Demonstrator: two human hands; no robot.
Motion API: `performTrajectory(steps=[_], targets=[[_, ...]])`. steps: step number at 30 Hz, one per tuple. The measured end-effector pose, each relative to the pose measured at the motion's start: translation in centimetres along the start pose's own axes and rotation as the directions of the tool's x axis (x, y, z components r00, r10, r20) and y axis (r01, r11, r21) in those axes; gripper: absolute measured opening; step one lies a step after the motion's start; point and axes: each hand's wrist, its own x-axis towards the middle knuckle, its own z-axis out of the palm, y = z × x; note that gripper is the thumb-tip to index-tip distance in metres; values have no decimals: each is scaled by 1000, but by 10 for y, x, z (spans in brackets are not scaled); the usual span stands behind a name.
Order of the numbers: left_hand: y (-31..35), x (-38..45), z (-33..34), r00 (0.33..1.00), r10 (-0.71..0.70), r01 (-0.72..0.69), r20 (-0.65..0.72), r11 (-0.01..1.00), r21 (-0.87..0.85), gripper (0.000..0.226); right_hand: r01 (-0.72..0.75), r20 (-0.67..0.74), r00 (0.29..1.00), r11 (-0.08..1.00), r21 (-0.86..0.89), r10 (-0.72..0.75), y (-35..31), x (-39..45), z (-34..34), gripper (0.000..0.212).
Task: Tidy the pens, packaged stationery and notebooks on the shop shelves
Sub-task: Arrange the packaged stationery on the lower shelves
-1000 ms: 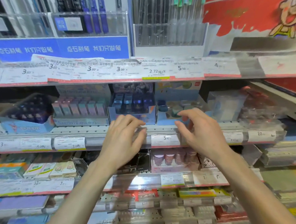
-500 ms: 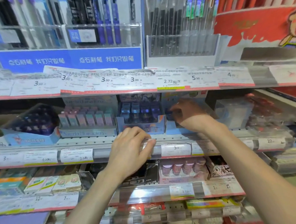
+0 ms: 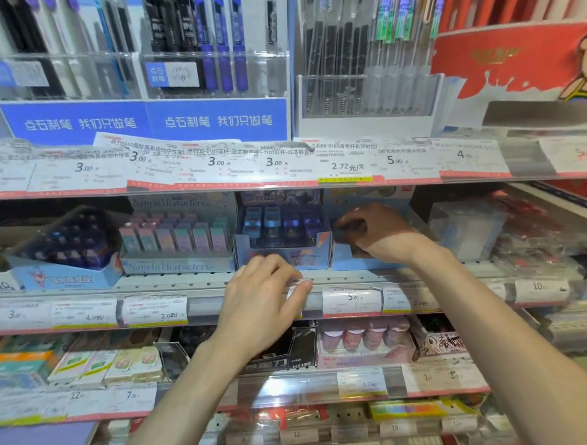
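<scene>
My left hand (image 3: 265, 302) rests on the front rail of the middle shelf (image 3: 205, 308), thumb and fingers pinched on a clear price label holder (image 3: 297, 283). My right hand (image 3: 374, 231) reaches into a light blue display box (image 3: 346, 258) on that shelf, fingers curled over something dark in the shadow; what it touches is hidden. Beside it stands a dark blue display box (image 3: 282, 223) of small packaged items, then a pastel Sanrio box (image 3: 177, 235). Pens (image 3: 221, 39) stand in clear racks on the top shelf.
A tilted blue box (image 3: 65, 248) sits at the far left of the middle shelf, and clear packets (image 3: 524, 237) are piled at its right. Below are a pink box (image 3: 366, 337), a black box (image 3: 292, 355) and flat packs (image 3: 105, 365). A red display (image 3: 515, 61) stands top right.
My right hand has moved from the shelf rail up and back into the light blue box. My left hand has stayed on the rail. The view has shifted closer to the shelves.
</scene>
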Motion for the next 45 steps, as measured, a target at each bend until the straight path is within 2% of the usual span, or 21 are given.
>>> performTrajectory(steps=[7, 10, 14, 18, 21, 24, 28, 32, 36, 40, 43, 45], targets=[[0, -2, -1, 1000, 17, -18, -11, 999, -28, 32, 53, -184, 983, 932, 357, 15, 8, -8, -14, 15], [-1, -2, -6, 999, 39, -39, -10, 992, -123, 25, 92, -239, 971, 899, 428, 14, 6, -10, -12, 14], [-10, 0, -20, 993, 45, -62, -107, 985, -160, 20, 159, -284, 959, 846, 509, -9, -15, -14, -9, 17], [-28, 10, -40, 978, -56, 30, -201, 991, -127, 29, 222, -269, 958, 842, 492, -95, -47, -17, -8, 25], [-35, 21, -50, 979, -100, 85, -179, 992, -89, 47, 190, -191, 976, 834, 518, -103, -74, -16, -3, 4], [-38, 29, -53, 985, -112, 97, -133, 989, -113, 58, 171, -153, 982, 850, 499, -108, -90, -10, 7, 4], [-41, 28, -55, 980, -122, 91, -158, 978, -190, 36, 142, -138, 987, 871, 471, -86, -102, -8, 14, 14], [-44, 25, -58, 979, -139, 100, -148, 964, -247, 28, 133, -84, 991, 862, 490, -104, -96, -9, 13, 16], [-47, 27, -59, 990, -117, 86, -78, 944, -319, 27, 191, -98, 982, 830, 524, -164, -88, -10, 14, 25], [-48, 29, -58, 994, -105, 99, -5, 952, -290, 30, 219, -136, 975, 835, 505, -174, -84, -8, 16, 21], [-46, 32, -59, 998, -64, 56, -19, 960, -274, 31, 223, -178, 972, 831, 509, -151, -83, -7, 18, 16], [-48, 33, -58, 998, -40, 27, -51, 972, -234, 33, 189, -235, 968, 869, 457, -87, -81, -4, 19, 13]])
